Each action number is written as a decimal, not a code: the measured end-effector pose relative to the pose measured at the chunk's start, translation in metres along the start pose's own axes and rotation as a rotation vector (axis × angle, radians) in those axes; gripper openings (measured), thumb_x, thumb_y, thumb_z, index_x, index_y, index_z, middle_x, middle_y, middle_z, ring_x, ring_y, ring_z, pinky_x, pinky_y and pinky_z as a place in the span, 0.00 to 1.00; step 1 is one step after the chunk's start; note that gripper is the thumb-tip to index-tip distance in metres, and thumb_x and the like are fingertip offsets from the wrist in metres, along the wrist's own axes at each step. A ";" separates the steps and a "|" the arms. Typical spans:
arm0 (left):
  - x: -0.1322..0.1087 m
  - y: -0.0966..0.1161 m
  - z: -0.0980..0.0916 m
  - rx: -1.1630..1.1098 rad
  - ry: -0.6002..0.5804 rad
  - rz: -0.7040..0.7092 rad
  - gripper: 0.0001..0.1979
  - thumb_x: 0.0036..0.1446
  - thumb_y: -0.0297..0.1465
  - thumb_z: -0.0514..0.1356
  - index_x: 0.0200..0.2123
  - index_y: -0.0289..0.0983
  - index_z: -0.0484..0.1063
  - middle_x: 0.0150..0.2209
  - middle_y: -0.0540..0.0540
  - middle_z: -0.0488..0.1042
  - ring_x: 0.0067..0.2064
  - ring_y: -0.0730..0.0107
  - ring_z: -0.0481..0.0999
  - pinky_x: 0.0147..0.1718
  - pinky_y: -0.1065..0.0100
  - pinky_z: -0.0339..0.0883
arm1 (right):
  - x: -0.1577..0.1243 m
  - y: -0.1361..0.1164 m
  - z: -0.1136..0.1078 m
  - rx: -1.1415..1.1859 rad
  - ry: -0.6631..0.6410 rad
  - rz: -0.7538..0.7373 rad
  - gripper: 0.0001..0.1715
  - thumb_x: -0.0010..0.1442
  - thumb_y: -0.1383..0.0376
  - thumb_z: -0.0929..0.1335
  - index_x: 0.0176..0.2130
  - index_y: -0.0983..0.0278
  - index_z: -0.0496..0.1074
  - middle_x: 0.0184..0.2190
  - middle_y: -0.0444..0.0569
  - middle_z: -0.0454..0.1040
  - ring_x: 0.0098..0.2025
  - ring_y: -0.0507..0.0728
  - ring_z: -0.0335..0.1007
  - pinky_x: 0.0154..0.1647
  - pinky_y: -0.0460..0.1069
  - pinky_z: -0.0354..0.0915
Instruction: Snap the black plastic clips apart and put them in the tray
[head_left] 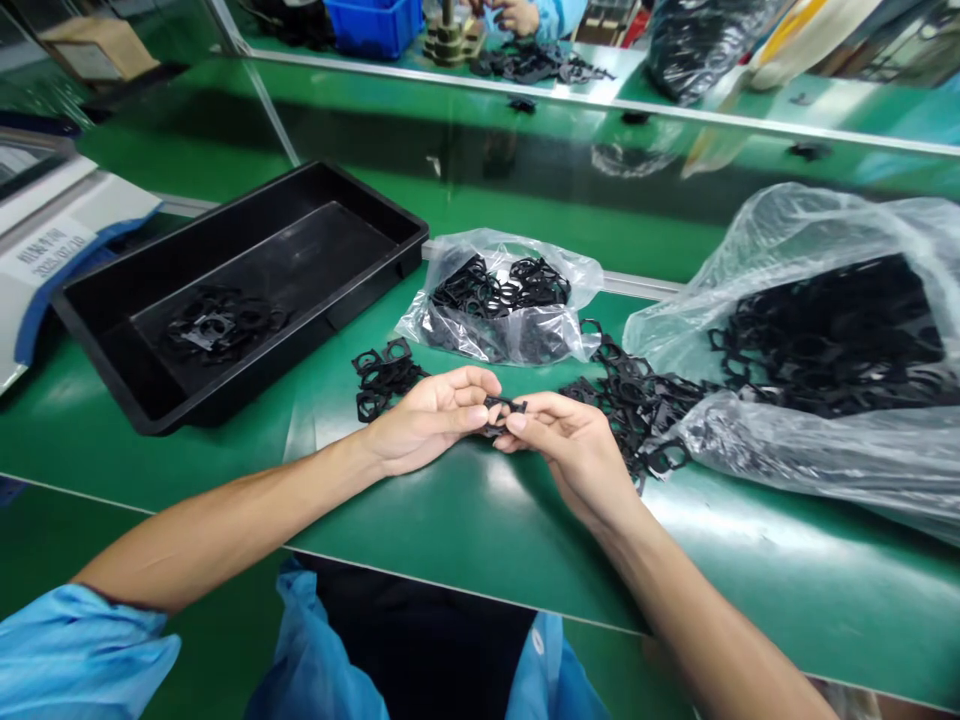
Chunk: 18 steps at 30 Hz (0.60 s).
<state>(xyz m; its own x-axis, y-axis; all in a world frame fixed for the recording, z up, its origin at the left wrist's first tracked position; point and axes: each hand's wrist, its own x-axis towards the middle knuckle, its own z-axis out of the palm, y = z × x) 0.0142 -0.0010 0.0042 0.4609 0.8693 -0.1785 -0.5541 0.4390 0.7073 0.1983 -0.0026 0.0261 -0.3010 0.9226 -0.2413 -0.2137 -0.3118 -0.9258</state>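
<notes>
Between the fingertips of my left hand (439, 415) and my right hand (566, 440) is a small black plastic ring-shaped part (504, 405), held just above the green table. Both hands pinch it, one from each side; its lower portion is partly covered by fingers. Behind my left hand lies a small heap of similar black parts (386, 375). Beyond my right wrist, a larger loose pile of black parts (637, 400) spreads toward a big clear plastic bag (810, 225) full of them. A smaller clear bag (502, 335) with black parts sits behind both hands.
A black tray (375, 278) with a cluster of black parts (217, 322) stands at left, beside a white and blue machine (56, 240). Across a transparent divider, a co-worker's hand (517, 15) is near a blue bin (375, 25) and more black parts (536, 62).
</notes>
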 end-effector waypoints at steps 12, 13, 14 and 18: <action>0.000 -0.001 0.000 0.263 0.076 0.030 0.14 0.46 0.36 0.75 0.32 0.32 0.81 0.29 0.47 0.80 0.32 0.74 0.76 0.38 0.72 0.70 | 0.000 -0.003 -0.005 -0.060 0.075 -0.036 0.19 0.42 0.56 0.82 0.29 0.65 0.78 0.23 0.45 0.78 0.24 0.52 0.75 0.30 0.46 0.71; -0.001 -0.001 0.001 0.266 0.063 0.019 0.14 0.47 0.36 0.75 0.33 0.32 0.81 0.29 0.47 0.80 0.33 0.73 0.77 0.38 0.72 0.70 | 0.000 -0.002 -0.005 -0.059 0.056 -0.015 0.19 0.42 0.56 0.82 0.29 0.65 0.78 0.23 0.45 0.79 0.24 0.51 0.75 0.30 0.46 0.71; -0.001 -0.001 0.001 0.271 0.046 0.004 0.14 0.47 0.37 0.75 0.33 0.33 0.81 0.29 0.46 0.80 0.33 0.73 0.77 0.38 0.72 0.70 | -0.001 -0.002 -0.005 -0.057 0.040 0.003 0.19 0.42 0.55 0.81 0.29 0.65 0.79 0.23 0.46 0.79 0.25 0.51 0.75 0.30 0.46 0.71; -0.002 -0.001 -0.001 0.318 -0.009 -0.044 0.14 0.49 0.38 0.74 0.33 0.33 0.80 0.30 0.46 0.80 0.33 0.72 0.78 0.39 0.71 0.72 | -0.003 0.000 -0.007 -0.037 0.001 0.040 0.20 0.42 0.55 0.81 0.29 0.66 0.79 0.23 0.45 0.79 0.24 0.50 0.74 0.30 0.45 0.70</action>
<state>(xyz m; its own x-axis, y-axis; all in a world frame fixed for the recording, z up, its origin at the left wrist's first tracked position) 0.0132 -0.0031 0.0028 0.4865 0.8483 -0.2090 -0.2898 0.3824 0.8773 0.2057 -0.0041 0.0245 -0.3076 0.9098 -0.2786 -0.1670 -0.3399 -0.9255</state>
